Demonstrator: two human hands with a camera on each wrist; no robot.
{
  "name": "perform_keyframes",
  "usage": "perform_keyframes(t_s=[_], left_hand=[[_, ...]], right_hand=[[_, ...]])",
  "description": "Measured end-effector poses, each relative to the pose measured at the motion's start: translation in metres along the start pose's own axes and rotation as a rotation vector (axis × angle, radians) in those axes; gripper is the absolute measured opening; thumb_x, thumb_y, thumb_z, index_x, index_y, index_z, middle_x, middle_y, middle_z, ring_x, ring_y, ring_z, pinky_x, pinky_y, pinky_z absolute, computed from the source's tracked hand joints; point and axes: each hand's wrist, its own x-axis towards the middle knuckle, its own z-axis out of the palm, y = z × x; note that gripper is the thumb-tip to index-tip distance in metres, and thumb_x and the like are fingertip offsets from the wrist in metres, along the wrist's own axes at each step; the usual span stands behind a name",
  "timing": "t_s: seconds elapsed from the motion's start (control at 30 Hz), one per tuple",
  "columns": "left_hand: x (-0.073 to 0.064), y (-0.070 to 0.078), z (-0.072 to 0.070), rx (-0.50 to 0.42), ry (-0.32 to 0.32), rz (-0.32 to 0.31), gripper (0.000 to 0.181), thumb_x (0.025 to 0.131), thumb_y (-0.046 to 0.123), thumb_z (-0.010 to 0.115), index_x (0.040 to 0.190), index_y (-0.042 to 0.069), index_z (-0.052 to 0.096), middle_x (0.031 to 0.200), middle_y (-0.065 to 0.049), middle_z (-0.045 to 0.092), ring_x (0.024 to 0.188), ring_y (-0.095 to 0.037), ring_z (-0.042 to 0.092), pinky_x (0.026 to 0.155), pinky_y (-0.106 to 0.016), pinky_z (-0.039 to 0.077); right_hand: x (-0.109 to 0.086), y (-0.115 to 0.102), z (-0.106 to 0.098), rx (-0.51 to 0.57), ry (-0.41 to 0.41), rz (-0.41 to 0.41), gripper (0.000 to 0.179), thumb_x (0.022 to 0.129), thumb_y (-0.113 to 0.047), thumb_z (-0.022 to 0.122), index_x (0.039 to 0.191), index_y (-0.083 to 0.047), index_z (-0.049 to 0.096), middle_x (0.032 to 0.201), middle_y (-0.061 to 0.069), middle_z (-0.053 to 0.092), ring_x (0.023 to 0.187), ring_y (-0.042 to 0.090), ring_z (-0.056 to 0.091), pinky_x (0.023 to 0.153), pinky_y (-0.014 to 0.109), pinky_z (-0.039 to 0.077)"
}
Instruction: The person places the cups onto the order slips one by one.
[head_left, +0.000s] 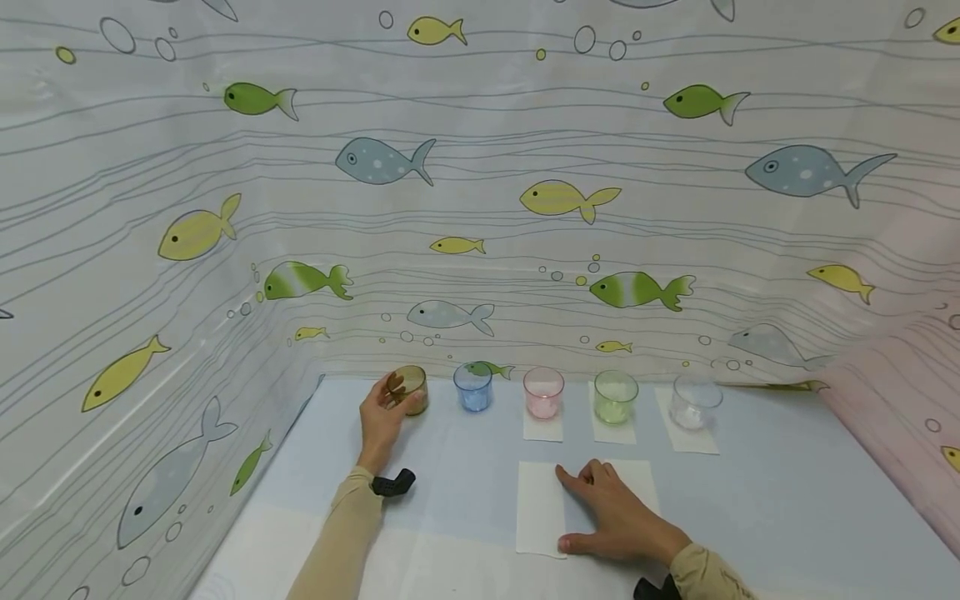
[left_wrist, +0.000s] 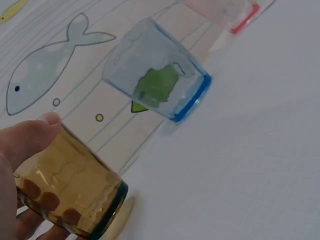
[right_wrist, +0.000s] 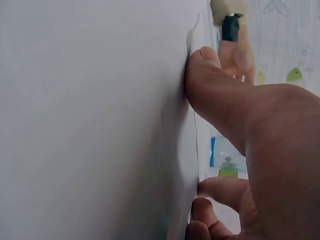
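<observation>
The amber glass tumbler (head_left: 411, 388) stands at the left end of the row along the table's (head_left: 772, 508) far edge, gripped by the left hand (head_left: 382, 417), fingers curled round it. Just beside it stands the blue glass tumbler (head_left: 473, 387). The right hand (head_left: 615, 517) presses flat, fingers spread, on the white paper sheet (head_left: 540, 508) near the table's front edge.

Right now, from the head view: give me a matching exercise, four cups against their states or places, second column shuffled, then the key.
Column 1:
1. amber cup
2. blue cup
3. pink cup
4. clear cup

Column 2:
A. far right end of the row, on a white sheet
B. gripped by the left hand
C. second from the left, directly on the table, no sheet under it
D. middle of the row, on a white sheet

Pairs: 1-B, 2-C, 3-D, 4-A
</observation>
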Motion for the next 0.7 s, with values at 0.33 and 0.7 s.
perform_keyframes(t_s=[0.33,0.7], left_hand=[[-0.001,0.038,-0.013,-0.022,-0.168,0.109,0.068,0.091,0.008,0.085,0.152,0.008,0.055,0.148,-0.020,0.062,0.137,-0.039,0.059,0.096,-0.015,0.057],[-0.015,0.081,-0.004,-0.081,-0.496,0.237,0.067,0.092,-0.002,0.078,0.154,0.002,0.052,0.149,-0.027,0.059,0.135,-0.034,0.063,0.098,-0.028,0.061]], right_hand=[[0.001,-0.003,-0.001,0.007,-0.016,0.037,0.102,0.083,-0.071,0.079,0.159,-0.010,0.050,0.115,-0.003,0.047,0.102,0.011,0.038,0.082,0.029,0.043],[0.003,0.000,0.003,-0.003,-0.023,0.058,0.102,0.082,-0.073,0.078,0.158,-0.012,0.050,0.115,-0.005,0.046,0.102,0.010,0.038,0.083,0.030,0.043]])
